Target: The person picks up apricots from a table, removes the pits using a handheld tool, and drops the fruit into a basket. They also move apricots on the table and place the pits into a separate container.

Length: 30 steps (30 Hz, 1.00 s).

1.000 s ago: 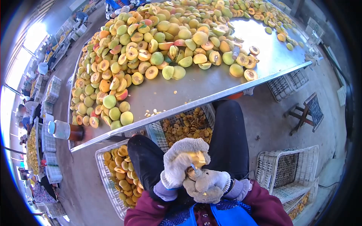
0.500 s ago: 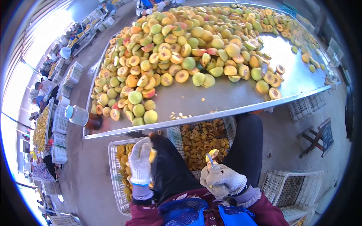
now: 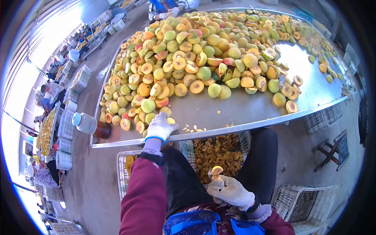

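Note:
My left hand (image 3: 160, 127), in a white knit glove, reaches over the table's near edge. Its fingers are spread at the halved peaches or apricots (image 3: 148, 105) at the front left of the heap, and it touches the nearest ones. Low over my lap, my right hand (image 3: 231, 192), in a soiled glove, is closed around a small pitting tool (image 3: 211, 175) with a curved metal blade. A piece of yellow fruit (image 3: 216, 170) sits at the blade's tip. The tool's handle is hidden in the glove.
A metal table (image 3: 188, 107) bears the fruit heap. A jar of brown liquid (image 3: 91, 125) stands at its left corner. Between my knees is a crate of brownish fruit pieces (image 3: 215, 156); another crate (image 3: 122, 172) is at left. A folding stool (image 3: 333, 150) stands right. A co-worker (image 3: 166, 9) sits across.
My left hand has moved from above the left crate, where it held a yellow fruit piece, up to the fruit on the table. My right hand stays low with the tool.

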### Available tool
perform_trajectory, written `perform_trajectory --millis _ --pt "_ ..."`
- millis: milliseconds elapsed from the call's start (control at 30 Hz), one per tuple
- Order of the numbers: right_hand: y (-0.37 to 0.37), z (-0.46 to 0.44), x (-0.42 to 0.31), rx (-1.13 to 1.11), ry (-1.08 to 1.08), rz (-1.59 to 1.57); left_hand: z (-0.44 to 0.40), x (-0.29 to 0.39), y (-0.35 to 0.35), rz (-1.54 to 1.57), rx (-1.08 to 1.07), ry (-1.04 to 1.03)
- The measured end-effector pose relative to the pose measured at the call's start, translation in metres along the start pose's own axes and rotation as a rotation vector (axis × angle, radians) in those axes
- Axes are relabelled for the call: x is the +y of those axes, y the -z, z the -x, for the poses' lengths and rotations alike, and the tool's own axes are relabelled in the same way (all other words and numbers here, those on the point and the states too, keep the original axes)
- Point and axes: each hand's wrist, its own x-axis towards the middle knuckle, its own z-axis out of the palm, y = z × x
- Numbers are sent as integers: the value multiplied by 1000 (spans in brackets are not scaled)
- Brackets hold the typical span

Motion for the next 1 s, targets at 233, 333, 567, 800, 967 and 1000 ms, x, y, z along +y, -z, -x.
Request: perform_trajectory --millis 233,333,567,800,967,1000 --pt "6 -27 26 279 164 643 97 32 20 2065 -291 -246" --pt "-10 -9 0 401 145 825 143 53 34 1575 -226 -384" --pt "16 -31 42 399 497 967 182 104 -9 945 124 -737" --pt "4 -9 26 350 553 1147 164 110 -11 517 67 -662" --pt "-28 14 3 325 442 876 140 98 -35 581 252 -585" --pt "-30 16 2 282 432 741 140 98 -37 552 269 -577"
